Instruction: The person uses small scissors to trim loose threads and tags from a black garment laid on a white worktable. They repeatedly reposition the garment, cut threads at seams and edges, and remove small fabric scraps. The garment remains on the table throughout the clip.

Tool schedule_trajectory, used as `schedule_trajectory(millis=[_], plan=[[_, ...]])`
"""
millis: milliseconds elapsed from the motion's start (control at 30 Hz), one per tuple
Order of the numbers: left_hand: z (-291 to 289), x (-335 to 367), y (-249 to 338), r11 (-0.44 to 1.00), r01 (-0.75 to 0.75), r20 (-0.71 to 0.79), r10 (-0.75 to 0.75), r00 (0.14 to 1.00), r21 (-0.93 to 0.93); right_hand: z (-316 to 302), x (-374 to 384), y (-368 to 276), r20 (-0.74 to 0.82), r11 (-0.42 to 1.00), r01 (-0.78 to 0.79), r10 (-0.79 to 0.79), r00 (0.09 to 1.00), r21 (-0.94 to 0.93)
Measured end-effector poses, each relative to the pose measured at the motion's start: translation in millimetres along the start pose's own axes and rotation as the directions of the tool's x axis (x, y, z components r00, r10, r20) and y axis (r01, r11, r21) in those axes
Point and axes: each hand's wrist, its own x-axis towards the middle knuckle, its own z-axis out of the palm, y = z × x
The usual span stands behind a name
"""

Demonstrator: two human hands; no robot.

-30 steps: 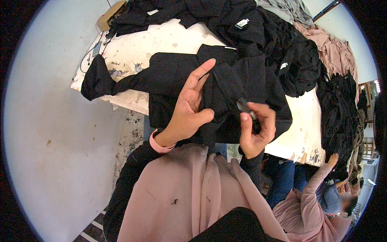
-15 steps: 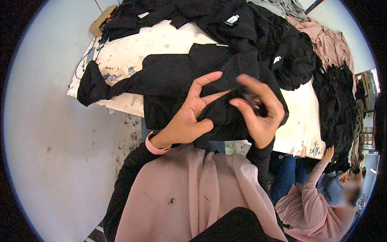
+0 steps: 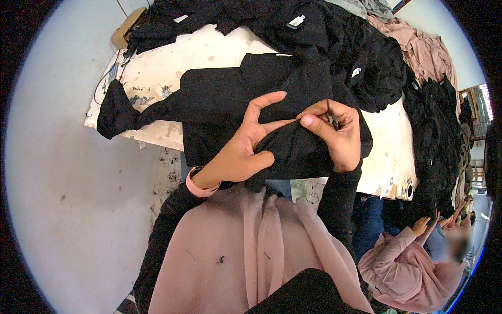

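Observation:
A black garment (image 3: 214, 97) lies spread over the table in front of me, one sleeve stretched to the left. My left hand (image 3: 243, 149) is on its near part, with index finger raised and middle finger stretched right. Cloth is caught at its bent thumb; its lower fingers are hidden. My right hand (image 3: 337, 133) is closed, thumb and index fingertip pinched together at the left middle fingertip. Small dark metal thread snips (image 3: 332, 116) sit within its curled fingers. Whether the pinch holds a thread is too small to tell.
More black garments (image 3: 334, 47) with white labels are heaped along the far side of the pale, stained table (image 3: 389, 162). Pink cloth (image 3: 421, 44) and hanging black cloth (image 3: 436, 141) are at right. Nearby, a person in pink (image 3: 402, 267) handles dark cloth. A wall (image 3: 68, 183) stands left.
My right hand has turned and come in from a spread, blurred pose to a pinch at my left middle fingertip. My left hand keeps nearly the same pose. The person's arm at right has shifted.

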Motion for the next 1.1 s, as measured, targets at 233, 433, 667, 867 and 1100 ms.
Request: schedule_trajectory(millis=[233, 433, 667, 867, 1100], plan=[[-2.6, -1.7, 8.6, 0.998, 0.048, -0.009, -0.048, 0.999, -0.03, -15.3, -3.9, -8.2, -0.346, 1.0, 0.021, -0.021, 0.938, -0.006], [-8.9, -0.5, 11.8, 0.995, 0.095, 0.028, -0.095, 0.995, 0.006, -26.6, -26.1, -30.1, 0.011, 0.916, -0.066, 0.077, 0.997, -0.395], [-8.1, -0.3, 12.8, 0.976, 0.202, 0.095, -0.195, 0.976, -0.082, -24.3, -23.6, -34.9, 0.111, 0.92, -0.068, 0.12, 0.987, -0.386], [-9.8, -0.8, 15.7, 0.976, 0.211, 0.112, -0.204, 0.972, -0.047, -23.3, -23.6, -33.4, 0.133, 0.948, -0.075, 0.122, 0.984, -0.31], [-11.3, -0.7, 15.4, 0.975, 0.219, 0.109, -0.216, 0.97, -0.02, -20.2, -24.1, -32.1, 0.111, 0.953, -0.101, 0.138, 0.984, -0.285]])
